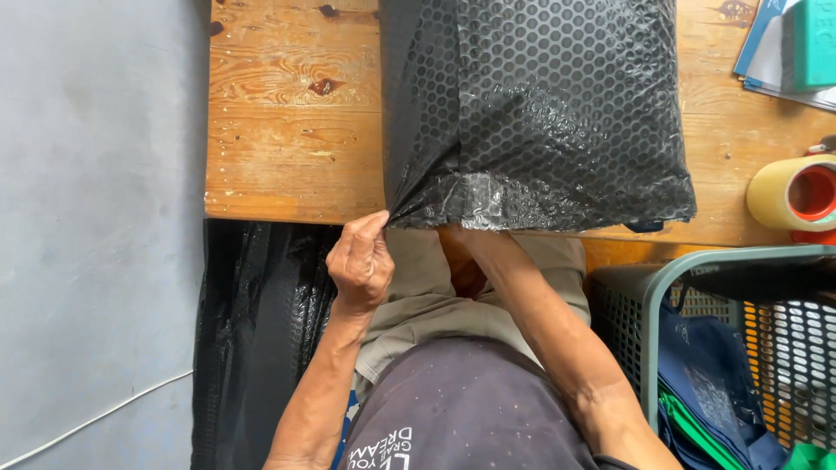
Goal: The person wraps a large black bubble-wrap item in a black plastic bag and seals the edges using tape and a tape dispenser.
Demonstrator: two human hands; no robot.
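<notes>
A big parcel wrapped in black bubble wrap [549, 104] lies on a wooden table [287, 130], reaching over its near edge. My left hand [361, 261] pinches the wrap's gathered near-left corner at the table edge. My right forearm runs up to the parcel's near edge, and my right hand is hidden under or behind the wrap there. A strip of clear tape [475, 191] shines on the wrap close to that spot.
A roll of tan packing tape [792, 193] with a red core sits at the table's right edge. A teal box on papers [805, 43] lies far right. A grey-green plastic basket [688, 270] with dark fabric stands to my right. More black bubble wrap [261, 331] hangs below the table.
</notes>
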